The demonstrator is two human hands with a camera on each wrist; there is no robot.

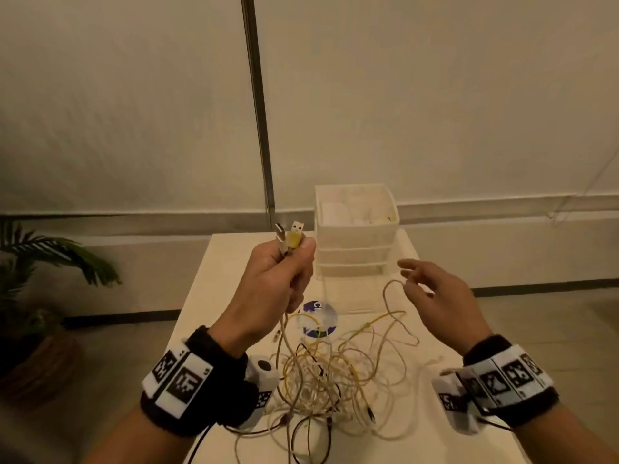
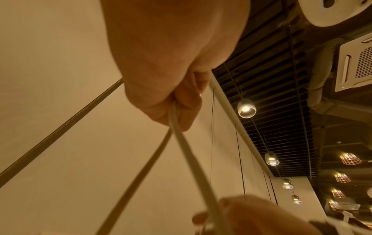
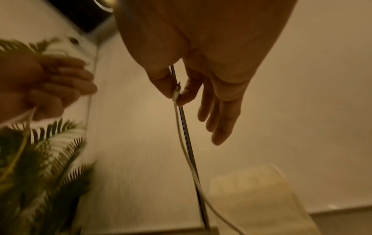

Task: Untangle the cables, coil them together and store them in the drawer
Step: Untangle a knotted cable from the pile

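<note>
A tangle of thin white, yellow and dark cables (image 1: pixel 328 373) lies on the white table (image 1: pixel 207 296) near me. My left hand (image 1: pixel 284 269) is raised in a fist that grips two cables just below their USB plugs (image 1: pixel 290 234), one yellow and one pale; both strands hang down into the tangle. In the left wrist view the fist (image 2: pixel 175 111) closes on these two cables (image 2: pixel 189 159). My right hand (image 1: pixel 407 276) is to the right, level with the drawer unit (image 1: pixel 355 236). Its thumb and forefinger (image 3: pixel 176 93) pinch the small plug end of a white cable (image 3: pixel 181 139); the other fingers are spread.
The white three-drawer unit stands at the table's far edge, drawers closed, with an open tray on top. A round blue and white disc (image 1: pixel 316 318) lies between it and the tangle. A potted plant (image 1: pixel 40 262) stands on the floor to the left. A metal pole (image 1: pixel 258 105) rises behind the table.
</note>
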